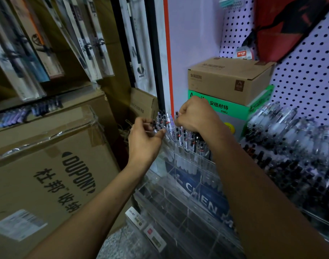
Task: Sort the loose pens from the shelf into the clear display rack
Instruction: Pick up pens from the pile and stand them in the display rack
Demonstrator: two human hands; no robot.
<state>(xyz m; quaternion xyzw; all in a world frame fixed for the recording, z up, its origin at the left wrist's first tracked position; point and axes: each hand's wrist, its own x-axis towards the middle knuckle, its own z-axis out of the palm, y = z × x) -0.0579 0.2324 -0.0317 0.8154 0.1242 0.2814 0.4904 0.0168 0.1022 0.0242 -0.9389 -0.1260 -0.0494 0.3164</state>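
A clear display rack with stepped compartments stands in the middle of the head view. Its top row holds several clear-barrelled pens standing upright. My left hand grips a bunch of pens at the rack's top left corner, fingers curled round their barrels. My right hand is just to the right, fingers curled, pinching the top of one pen above the top row. The lower compartments look mostly bare; a blue printed card shows behind them.
A large cardboard carton stands at the left, close to my left forearm. A brown box sits on a green box behind the rack. Another rack full of pens lines the pegboard wall at the right.
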